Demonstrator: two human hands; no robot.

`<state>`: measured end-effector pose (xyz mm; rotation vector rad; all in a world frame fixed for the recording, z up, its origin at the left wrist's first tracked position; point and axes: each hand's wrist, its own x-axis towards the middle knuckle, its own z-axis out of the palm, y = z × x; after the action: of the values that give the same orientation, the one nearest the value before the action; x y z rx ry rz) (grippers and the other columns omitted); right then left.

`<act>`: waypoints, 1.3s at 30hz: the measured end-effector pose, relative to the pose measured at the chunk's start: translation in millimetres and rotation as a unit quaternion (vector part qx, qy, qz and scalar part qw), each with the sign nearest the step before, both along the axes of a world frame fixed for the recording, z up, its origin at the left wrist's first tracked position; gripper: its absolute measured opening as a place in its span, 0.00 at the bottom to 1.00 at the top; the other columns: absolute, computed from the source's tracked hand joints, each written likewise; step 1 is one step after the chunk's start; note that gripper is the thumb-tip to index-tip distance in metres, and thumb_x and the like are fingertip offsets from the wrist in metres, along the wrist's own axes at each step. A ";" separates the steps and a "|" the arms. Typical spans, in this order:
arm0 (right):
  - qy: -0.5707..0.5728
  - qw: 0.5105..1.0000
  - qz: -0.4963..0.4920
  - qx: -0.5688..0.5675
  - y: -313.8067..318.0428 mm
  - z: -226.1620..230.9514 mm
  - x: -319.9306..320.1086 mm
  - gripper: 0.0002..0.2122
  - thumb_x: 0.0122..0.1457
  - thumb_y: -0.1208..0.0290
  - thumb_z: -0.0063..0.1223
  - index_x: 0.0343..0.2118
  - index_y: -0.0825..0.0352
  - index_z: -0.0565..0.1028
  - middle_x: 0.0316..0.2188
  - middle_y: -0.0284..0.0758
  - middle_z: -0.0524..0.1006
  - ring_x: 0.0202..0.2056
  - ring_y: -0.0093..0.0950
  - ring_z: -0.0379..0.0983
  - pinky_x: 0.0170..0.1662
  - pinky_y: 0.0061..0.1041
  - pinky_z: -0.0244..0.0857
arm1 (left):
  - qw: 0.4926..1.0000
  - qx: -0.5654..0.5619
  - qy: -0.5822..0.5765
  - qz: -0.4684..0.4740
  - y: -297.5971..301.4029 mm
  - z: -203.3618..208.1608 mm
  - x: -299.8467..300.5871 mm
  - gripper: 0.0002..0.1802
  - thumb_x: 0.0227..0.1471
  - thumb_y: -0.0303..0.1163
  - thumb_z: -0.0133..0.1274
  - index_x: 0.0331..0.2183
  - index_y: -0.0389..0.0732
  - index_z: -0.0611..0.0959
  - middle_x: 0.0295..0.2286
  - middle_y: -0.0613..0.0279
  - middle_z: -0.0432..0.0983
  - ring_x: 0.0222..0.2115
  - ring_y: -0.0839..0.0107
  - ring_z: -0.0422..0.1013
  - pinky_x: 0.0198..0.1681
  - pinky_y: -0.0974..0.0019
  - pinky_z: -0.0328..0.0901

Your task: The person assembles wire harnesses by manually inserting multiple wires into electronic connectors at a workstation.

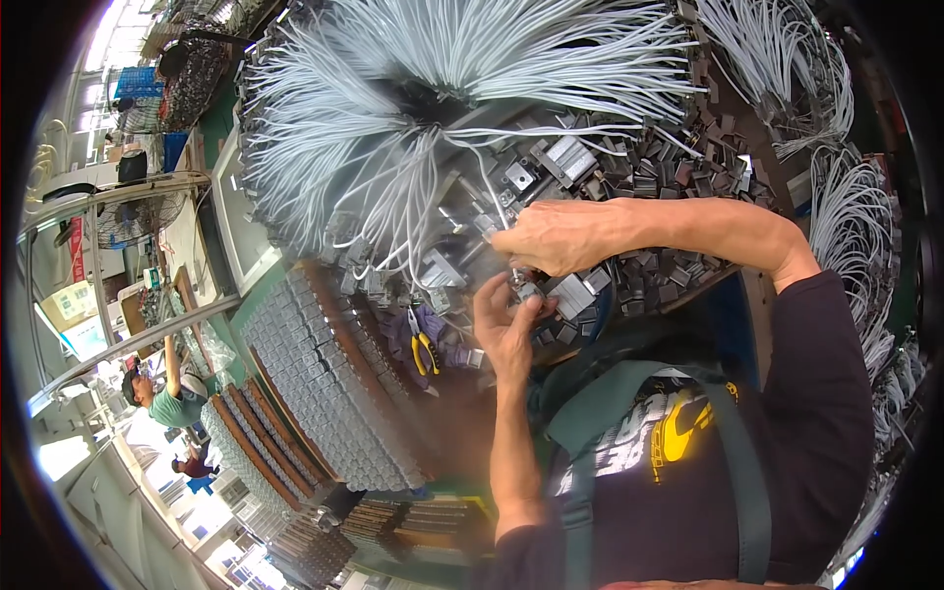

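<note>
The bare left hand (pixel 505 332) pinches a small grey metal block (pixel 529 292) just below the curled right hand (pixel 559 236), whose grip is unclear, near thin white cables (pixel 551 49).

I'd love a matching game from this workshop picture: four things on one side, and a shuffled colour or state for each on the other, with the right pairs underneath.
Things
1. Pliers
2. Cables
3. Straps over the shirt
4. Left hand

Colour or state
A. White, spread in a fan
B. Holding a small metal part
C. Yellow and black handles
D. Dark green

Pairs: 1-C, 2-A, 3-D, 4-B
</note>
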<state>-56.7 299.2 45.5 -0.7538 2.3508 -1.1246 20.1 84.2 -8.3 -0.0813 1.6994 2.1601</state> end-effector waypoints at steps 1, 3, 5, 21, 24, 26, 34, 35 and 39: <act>0.016 1.000 -0.007 -0.017 0.9 -1.8 1.7 0.10 0.58 0.72 0.57 0.31 0.76 0.72 0.24 0.52 0.77 0.30 0.50 0.77 0.33 0.43 0.68 | 1.000 0.001 0.000 0.000 -0.6 -2.7 0.9 0.26 0.58 0.23 0.60 0.55 0.35 0.69 0.45 0.44 0.80 0.32 0.60 0.82 0.37 0.59 0.80; 0.032 0.999 -0.015 -0.033 3.8 -4.7 4.1 0.10 0.58 0.72 0.57 0.31 0.76 0.71 0.24 0.52 0.77 0.30 0.51 0.77 0.32 0.43 0.68 | 1.000 0.014 -0.001 0.002 -0.9 -6.7 2.0 0.21 0.60 0.22 0.57 0.53 0.34 0.71 0.44 0.45 0.80 0.32 0.60 0.82 0.37 0.60 0.80; 0.022 0.998 -0.027 -0.049 6.1 -7.0 5.3 0.10 0.59 0.72 0.57 0.31 0.76 0.71 0.23 0.52 0.77 0.29 0.51 0.77 0.32 0.44 0.67 | 1.000 0.007 0.003 0.003 2.7 -6.8 0.5 0.20 0.60 0.22 0.57 0.52 0.34 0.72 0.44 0.46 0.80 0.32 0.59 0.82 0.37 0.61 0.79; 0.065 0.998 -0.019 0.004 2.8 -15.9 10.3 0.29 0.47 0.51 0.71 0.31 0.74 0.68 0.21 0.50 0.76 0.27 0.50 0.77 0.31 0.43 0.69 | 0.990 -0.125 -0.033 0.064 28.4 -9.4 -16.8 0.17 0.61 0.32 0.61 0.45 0.33 0.76 0.36 0.54 0.82 0.38 0.74 0.76 0.41 0.73 0.70; 0.085 0.996 -0.040 0.003 2.7 -19.2 4.9 0.30 0.46 0.49 0.72 0.30 0.74 0.68 0.20 0.51 0.76 0.26 0.51 0.76 0.30 0.43 0.69 | 0.993 -0.085 -0.050 0.068 37.2 1.9 -25.3 0.22 0.61 0.32 0.60 0.51 0.33 0.71 0.36 0.55 0.81 0.30 0.72 0.78 0.30 0.70 0.72; 0.070 0.997 -0.018 0.018 5.6 -13.1 -2.4 0.30 0.46 0.49 0.72 0.30 0.74 0.68 0.20 0.51 0.75 0.26 0.51 0.76 0.30 0.43 0.69 | 0.995 -0.079 -0.053 0.034 32.9 5.4 -26.6 0.33 0.62 0.36 0.59 0.60 0.34 0.63 0.39 0.51 0.80 0.30 0.69 0.78 0.32 0.67 0.74; 0.111 0.985 0.062 0.114 4.7 -8.8 -35.9 0.18 0.45 0.66 0.66 0.32 0.77 0.73 0.26 0.51 0.79 0.33 0.49 0.79 0.38 0.41 0.73 | 0.989 -0.093 0.014 0.116 -1.5 14.9 -22.2 0.30 0.66 0.37 0.52 0.61 0.32 0.64 0.50 0.45 0.75 0.35 0.61 0.81 0.37 0.63 0.77; 0.146 0.980 0.071 0.117 3.5 -17.2 -37.4 0.17 0.45 0.67 0.66 0.32 0.76 0.74 0.26 0.51 0.80 0.33 0.49 0.80 0.37 0.42 0.74 | 0.989 -0.090 0.013 0.117 -3.3 16.9 -20.6 0.30 0.66 0.37 0.52 0.61 0.32 0.64 0.50 0.45 0.75 0.35 0.61 0.81 0.37 0.63 0.77; 0.178 0.965 0.106 0.160 -10.0 -43.1 -37.1 0.19 0.49 0.65 0.66 0.33 0.75 0.69 0.22 0.48 0.78 0.30 0.49 0.79 0.33 0.43 0.72 | 0.989 -0.090 0.028 0.115 -3.0 21.3 -14.0 0.26 0.68 0.36 0.50 0.59 0.32 0.66 0.50 0.45 0.75 0.35 0.62 0.81 0.38 0.62 0.78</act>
<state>-93.8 289.2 2.4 -1.1263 2.5718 -0.5334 6.1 81.3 12.9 -0.2818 2.0018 2.1793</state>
